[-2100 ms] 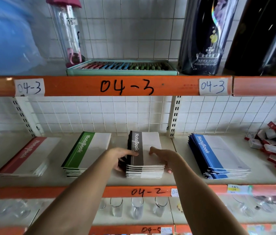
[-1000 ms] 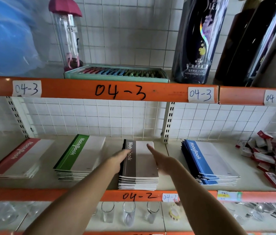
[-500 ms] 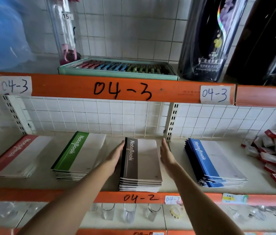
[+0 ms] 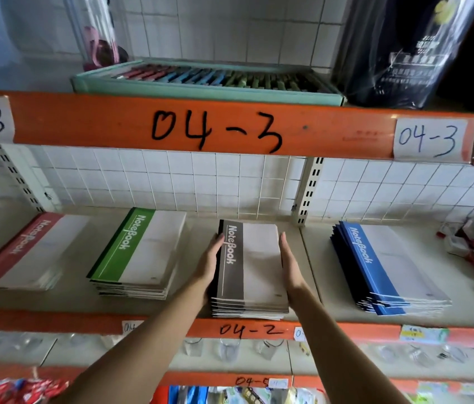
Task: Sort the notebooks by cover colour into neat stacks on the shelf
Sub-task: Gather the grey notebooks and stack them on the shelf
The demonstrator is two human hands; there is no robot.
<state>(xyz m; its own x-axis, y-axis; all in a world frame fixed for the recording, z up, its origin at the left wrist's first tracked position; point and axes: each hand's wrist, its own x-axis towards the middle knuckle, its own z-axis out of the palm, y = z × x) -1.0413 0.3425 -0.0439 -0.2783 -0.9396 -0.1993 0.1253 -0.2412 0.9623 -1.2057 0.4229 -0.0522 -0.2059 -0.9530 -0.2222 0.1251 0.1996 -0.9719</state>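
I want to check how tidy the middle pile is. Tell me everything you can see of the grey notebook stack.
The grey stack is a pile of thin paper notebooks lying flat on the shelf, between the green and blue piles. The top cover has a dark grey band with white "NoteBook" lettering, a black spine edge and a pale panel. Its front edges are nearly flush. The left hand and right hand press flat against its two long sides.

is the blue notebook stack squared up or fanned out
Fanned out: the blue notebook stack has its spines stepped sideways at the left edge, and the lower covers stick out past the top one.
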